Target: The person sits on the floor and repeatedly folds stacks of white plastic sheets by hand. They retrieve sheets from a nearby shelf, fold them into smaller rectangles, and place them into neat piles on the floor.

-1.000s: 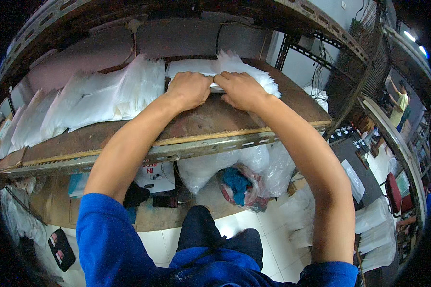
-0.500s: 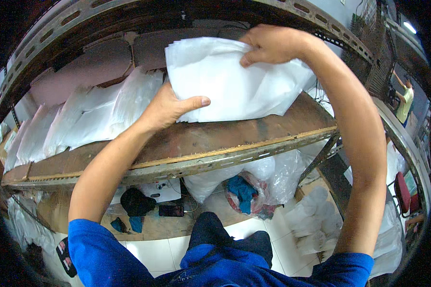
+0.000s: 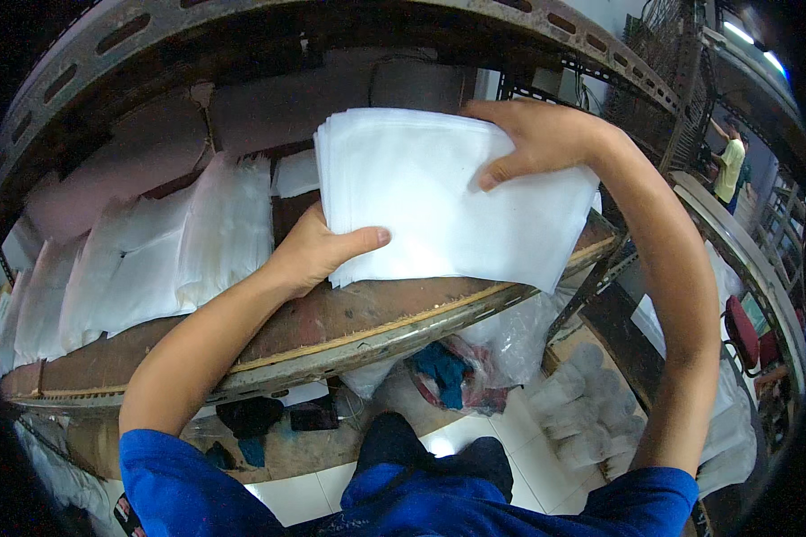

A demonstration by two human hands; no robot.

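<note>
A stack of white translucent sheets, perhaps thin plastic or fabric, is held up over the brown wooden shelf. My left hand grips its left edge, thumb on the front face and fingers hidden behind. At the upper right edge, my right hand clasps it with the thumb in front; its other fingers go over the top and behind. Along the left edge the layers fan slightly. More piles of similar white sheets lean in a row on the shelf, left of my left hand.
A slotted metal beam spans above. Under the shelf are clear plastic bags, a blue cloth and dark items. Wrapped white bundles lie on the floor at right. A person in a yellow top stands far right.
The stack has come lower in the picture and its face now looks flatter and more fully turned toward me. Both hands keep their hold. The view has shifted slightly.
</note>
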